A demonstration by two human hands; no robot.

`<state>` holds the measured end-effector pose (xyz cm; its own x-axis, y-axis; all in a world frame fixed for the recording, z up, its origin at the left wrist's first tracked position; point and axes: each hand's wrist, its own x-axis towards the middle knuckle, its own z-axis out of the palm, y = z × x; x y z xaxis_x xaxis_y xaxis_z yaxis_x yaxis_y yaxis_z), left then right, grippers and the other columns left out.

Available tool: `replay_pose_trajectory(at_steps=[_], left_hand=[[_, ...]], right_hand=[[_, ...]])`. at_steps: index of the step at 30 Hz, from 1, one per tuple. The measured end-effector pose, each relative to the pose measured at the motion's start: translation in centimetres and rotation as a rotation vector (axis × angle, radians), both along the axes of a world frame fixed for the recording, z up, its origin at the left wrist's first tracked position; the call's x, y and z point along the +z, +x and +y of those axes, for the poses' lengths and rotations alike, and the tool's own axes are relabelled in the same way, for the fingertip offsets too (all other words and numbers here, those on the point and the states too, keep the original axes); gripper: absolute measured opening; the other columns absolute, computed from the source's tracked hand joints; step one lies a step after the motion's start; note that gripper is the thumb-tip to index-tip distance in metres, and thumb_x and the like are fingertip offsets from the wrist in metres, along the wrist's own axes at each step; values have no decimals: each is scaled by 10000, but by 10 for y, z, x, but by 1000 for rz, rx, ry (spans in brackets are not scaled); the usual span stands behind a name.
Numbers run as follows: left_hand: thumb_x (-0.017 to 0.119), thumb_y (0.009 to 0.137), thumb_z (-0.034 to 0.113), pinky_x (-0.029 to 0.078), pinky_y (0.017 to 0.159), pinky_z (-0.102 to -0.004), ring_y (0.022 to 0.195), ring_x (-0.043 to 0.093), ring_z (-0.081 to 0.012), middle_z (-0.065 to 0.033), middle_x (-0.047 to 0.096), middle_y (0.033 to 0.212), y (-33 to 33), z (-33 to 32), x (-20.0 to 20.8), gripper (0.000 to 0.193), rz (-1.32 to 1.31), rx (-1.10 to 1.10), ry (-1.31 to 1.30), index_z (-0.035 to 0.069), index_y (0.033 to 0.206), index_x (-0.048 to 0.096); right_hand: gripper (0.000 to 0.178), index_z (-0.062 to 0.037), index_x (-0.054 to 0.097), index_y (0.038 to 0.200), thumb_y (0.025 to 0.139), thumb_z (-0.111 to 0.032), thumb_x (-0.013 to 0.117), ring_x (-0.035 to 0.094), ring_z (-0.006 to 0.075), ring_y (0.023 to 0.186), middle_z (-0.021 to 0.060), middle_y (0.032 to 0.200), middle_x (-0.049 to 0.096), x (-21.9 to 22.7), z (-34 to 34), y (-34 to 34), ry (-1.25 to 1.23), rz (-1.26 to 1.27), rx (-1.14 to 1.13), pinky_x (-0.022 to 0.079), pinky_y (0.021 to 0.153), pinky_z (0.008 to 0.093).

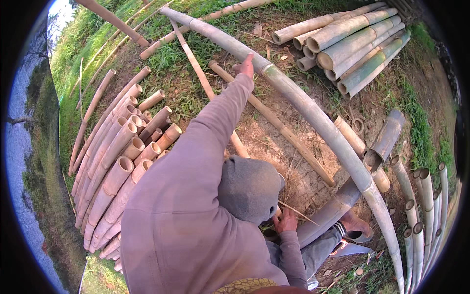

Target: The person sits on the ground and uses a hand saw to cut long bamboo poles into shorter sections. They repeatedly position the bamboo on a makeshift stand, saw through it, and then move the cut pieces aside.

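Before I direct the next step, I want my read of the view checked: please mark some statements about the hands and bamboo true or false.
1. The left hand is on the long bamboo pole. True.
2. The right hand is on that pole too. False: it is lower in the view, apart from the pole.
3. The upper-right stack includes a partly green pole. True.
4. The left-side stack is made of flat boards. False: it is round bamboo with open ends.
5. Grass shows on the ground. True.
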<state>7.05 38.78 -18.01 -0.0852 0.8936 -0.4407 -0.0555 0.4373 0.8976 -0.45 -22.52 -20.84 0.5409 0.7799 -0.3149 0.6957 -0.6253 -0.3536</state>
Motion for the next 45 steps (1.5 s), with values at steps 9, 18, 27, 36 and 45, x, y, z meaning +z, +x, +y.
replay_pose_trajectory(at_steps=[9,18,27,36,45], left_hand=[[686,891,-46,483,988,-327,1065,579,-152,-128,574,1246,-73,-206,281,478,-473,-795,1106,-4,1322,483],[696,894,167,408,1149,-443,1310,544,-334,-224,507,1444,-77,-336,427,656,-811,-758,1777,-34,1447,407],[675,911,180,415,1137,-450,1298,549,-335,-218,514,1436,-103,-368,438,651,-886,-828,1834,-27,1459,391],[654,927,193,422,1126,-457,1285,553,-336,-211,521,1427,-117,-373,438,647,-868,-883,1864,-21,1471,376],[634,944,206,429,1114,-463,1272,558,-336,-205,529,1419,-122,-364,450,643,-857,-942,1903,-14,1484,361]], right_hand=[[615,-96,595,1353,860,-422,766,564,371,1266,176,1301,610,20,-4,-13,-31,100,-276,448,1052,521],[589,-102,588,1352,856,-363,770,539,358,1288,147,1300,567,27,-12,-28,79,16,-450,440,1040,522],[642,-115,560,1414,866,-375,767,525,361,1326,155,1378,547,31,-16,-26,63,71,-527,425,1079,516],[676,-130,548,1443,853,-371,770,521,375,1340,163,1412,536,27,-17,-22,91,104,-572,426,1098,518],[628,-95,581,1389,839,-305,802,572,388,1269,168,1371,561,47,-18,-19,294,68,-535,475,1056,491]])
